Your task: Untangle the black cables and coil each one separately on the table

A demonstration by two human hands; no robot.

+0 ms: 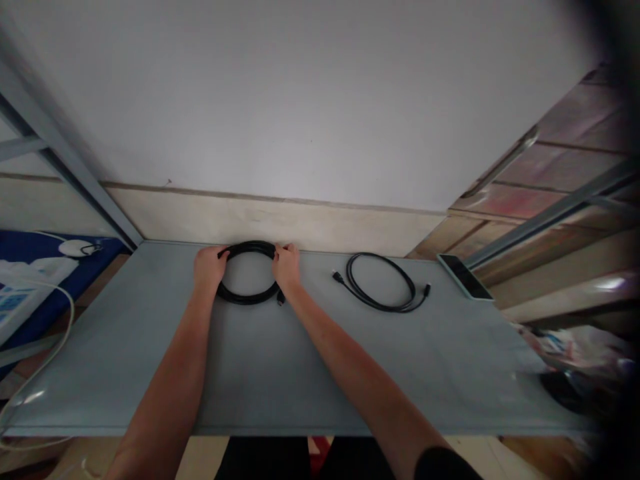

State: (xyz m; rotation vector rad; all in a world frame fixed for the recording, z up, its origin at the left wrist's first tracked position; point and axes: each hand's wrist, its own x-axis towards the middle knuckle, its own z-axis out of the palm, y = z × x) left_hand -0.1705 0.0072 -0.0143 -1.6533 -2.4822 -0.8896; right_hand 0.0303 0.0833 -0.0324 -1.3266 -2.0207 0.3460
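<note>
A thick black cable (245,299) lies coiled in a ring on the grey table, left of the middle. My left hand (210,267) is closed on the ring's left side, where a short black end shows by the fingers. On the ring's right side my right hand (287,264) grips the coil, fingers pinched around it. One plug of this cable pokes out below my right wrist. A second, thinner black cable (383,307) rests in a loose loop to the right, its two plugs apart, touched by neither hand.
A phone (465,277) in a pale green case lies at the grey table's (260,393) back right corner. The wall (300,120) rises directly behind the table. Metal frame bars stand at both sides. A white cable (67,327) hangs at the left edge.
</note>
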